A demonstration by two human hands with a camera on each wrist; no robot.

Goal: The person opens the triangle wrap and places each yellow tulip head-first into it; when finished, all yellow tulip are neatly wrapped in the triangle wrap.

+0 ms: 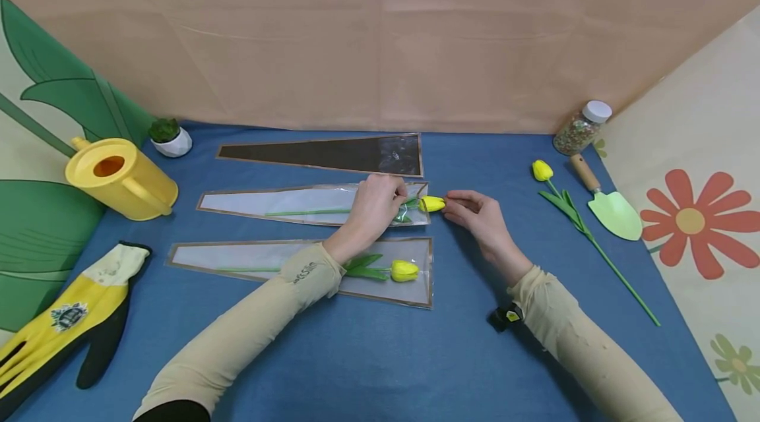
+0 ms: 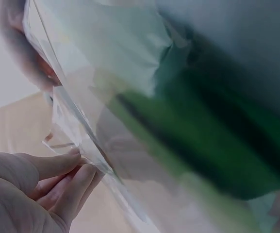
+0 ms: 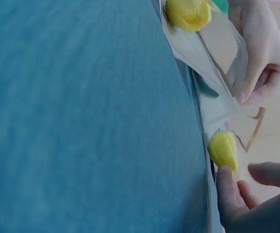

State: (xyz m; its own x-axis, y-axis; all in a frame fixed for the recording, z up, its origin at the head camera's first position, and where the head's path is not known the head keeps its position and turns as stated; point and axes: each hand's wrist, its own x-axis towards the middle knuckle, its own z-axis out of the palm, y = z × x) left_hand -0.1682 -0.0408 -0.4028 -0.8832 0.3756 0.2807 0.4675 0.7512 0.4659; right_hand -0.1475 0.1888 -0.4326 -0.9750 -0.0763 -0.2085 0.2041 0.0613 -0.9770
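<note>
On the blue table, right fingers touch the tulip head.

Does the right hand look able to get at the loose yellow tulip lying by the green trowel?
Probably yes. The right hand is at the sleeve's mouth, and only bare blue table lies between it and the loose tulip beside the trowel.
</note>
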